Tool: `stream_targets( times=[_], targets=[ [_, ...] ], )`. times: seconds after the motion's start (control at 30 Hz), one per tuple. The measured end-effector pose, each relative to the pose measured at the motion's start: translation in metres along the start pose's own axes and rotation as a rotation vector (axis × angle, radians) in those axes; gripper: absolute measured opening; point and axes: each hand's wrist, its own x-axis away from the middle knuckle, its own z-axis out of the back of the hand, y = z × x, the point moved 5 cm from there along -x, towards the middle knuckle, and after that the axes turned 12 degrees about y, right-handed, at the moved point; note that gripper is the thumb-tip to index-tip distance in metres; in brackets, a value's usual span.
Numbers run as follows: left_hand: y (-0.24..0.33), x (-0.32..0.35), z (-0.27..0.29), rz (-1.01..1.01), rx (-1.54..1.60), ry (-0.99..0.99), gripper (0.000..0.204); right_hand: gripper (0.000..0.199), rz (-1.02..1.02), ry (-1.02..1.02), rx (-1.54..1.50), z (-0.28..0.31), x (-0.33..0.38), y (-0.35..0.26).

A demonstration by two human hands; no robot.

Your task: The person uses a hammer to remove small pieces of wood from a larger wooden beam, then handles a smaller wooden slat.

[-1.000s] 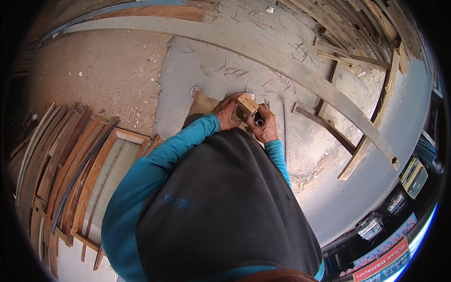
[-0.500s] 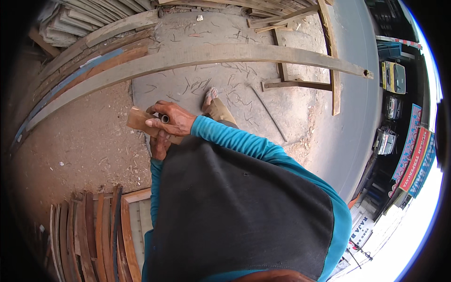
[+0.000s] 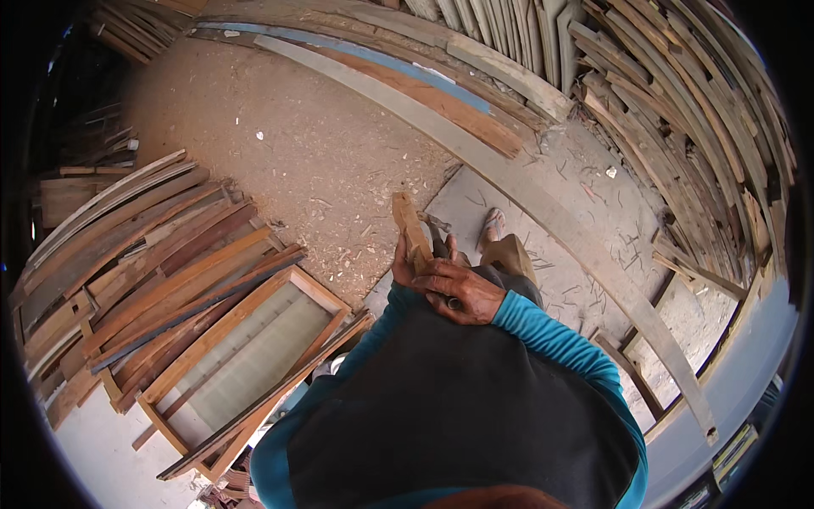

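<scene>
Close in front of my body, my left hand (image 3: 402, 266) is closed around a short piece of brown wood (image 3: 410, 222), which points away from me. My right hand (image 3: 466, 290) lies against the near part of that wood. Its fingers wrap a hammer (image 3: 440, 246) with a dark metal head and a round, pipe-like handle end. The hammer head shows just right of the wood. Most of my left hand is hidden behind the wood and my right hand.
A long grey plank (image 3: 509, 174) crosses diagonally beyond my hands. Stacked boards (image 3: 144, 280) and a wooden frame with a pale panel (image 3: 254, 356) lie at left. More lumber (image 3: 678, 144) is piled at far right. Bent nails or scraps litter the concrete (image 3: 585, 254) by my sandalled foot.
My view has turned left, so the street has mostly left the picture and the stacked boards show more. The hammer head is now visible beside the wood, and both hands remain close together.
</scene>
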Motion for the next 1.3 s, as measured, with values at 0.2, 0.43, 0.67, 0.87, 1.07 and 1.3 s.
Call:
stream_targets(
  times=[0.2, 0.43, 0.67, 0.87, 1.07, 1.3],
  targets=[
    [0.074, -0.007, 0.026, -0.067, -0.285, 0.740, 0.068, 0.051, 0.156, -0.291, 0.230, 0.011, -0.056, 0.007],
    [0.181, 0.021, 0.019, -0.478, -0.555, 1.042, 0.051, 0.061, -0.333, -0.217, 0.384, 0.068, -0.136, 0.079],
    [0.298, 0.018, 0.010, -0.641, -0.438, 1.031, 0.040, 0.049, -0.482, 0.223, 0.532, 0.109, -0.191, 0.159],
    [0.355, -0.072, -0.043, -0.536, -0.408, 0.978, 0.040, 0.043, -0.721, 0.229, 0.439, 0.112, -0.211, 0.198],
    [0.411, -0.141, -0.061, -0.515, -0.324, 0.904, 0.051, 0.048, -0.809, 0.274, 0.524, 0.189, -0.277, 0.232],
    [0.469, -0.222, -0.112, -0.605, -0.411, 1.052, 0.051, 0.055, -0.920, 0.424, 0.439, 0.230, -0.337, 0.371]
  ],
)
